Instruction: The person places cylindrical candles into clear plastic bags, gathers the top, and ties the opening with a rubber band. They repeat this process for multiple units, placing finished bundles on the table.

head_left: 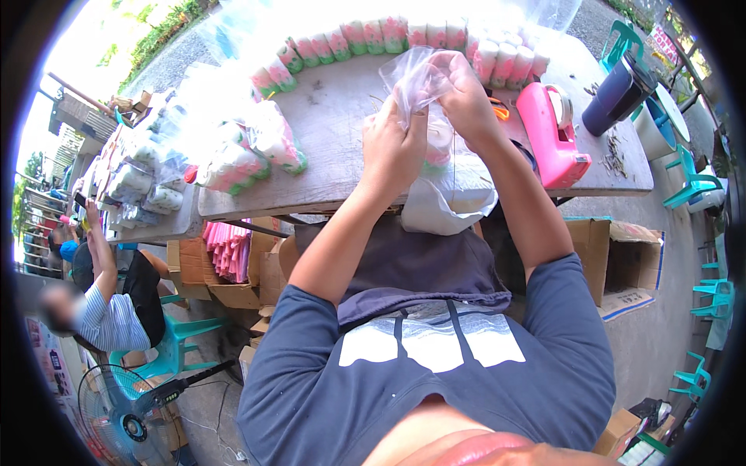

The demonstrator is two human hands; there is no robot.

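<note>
In front of me, over the table (334, 101), both my hands pinch the mouth of a clear plastic bag (406, 74). My left hand (394, 144) has its fingers closed on the near left side of the film. My right hand (468, 105) grips the gathered film from the right, slightly higher. Below them, partly hidden by my fingers, are white cylinders with a pink and green print (437, 147); they seem to be in the bag. A white plastic sheet or bag (451, 194) hangs over the table's near edge, beneath my hands.
Rows of similar printed cylinders (342, 43) curve along the far side. Bagged bundles (233, 159) lie at left. To the right are a pink tape dispenser (544, 132), orange-handled scissors (499, 109) and a dark tumbler (618, 97). Cardboard boxes (587, 252) stand below; another person (116, 311) sits left.
</note>
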